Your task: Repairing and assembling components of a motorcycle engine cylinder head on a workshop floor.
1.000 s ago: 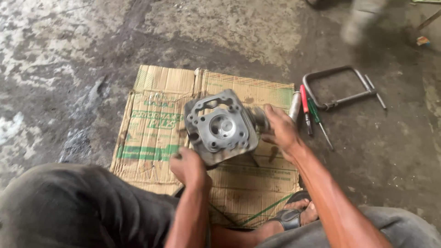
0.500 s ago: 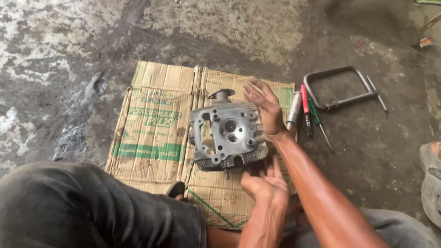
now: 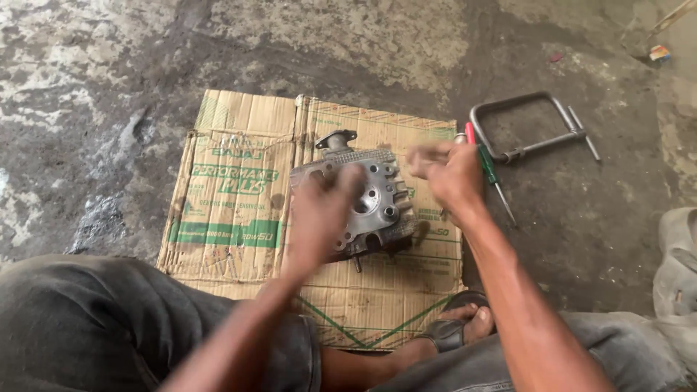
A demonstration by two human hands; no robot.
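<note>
Lying on cardboard (image 3: pixel 239 218), cylinder head (image 3: pixel 374 199) under blurred left hand (image 3: pixel 319 214); grip state unclear.

Flattened brown cardboard box (image 3: pixel 239 218) on the concrete floor (image 3: pixel 109 87), green printing and stripes (creased, worn)

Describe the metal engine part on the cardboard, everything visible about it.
The engine part is a grey cast-metal block, dull and grimy, with cooling fins along its sides, a round recess in its upward face and bolt holes at the corners. A short flanged port juts from its far end. It lies on flattened cardboard on the concrete floor. The blurred left hand covers its near-left part; the right hand is at its right edge, contact unclear.
</note>
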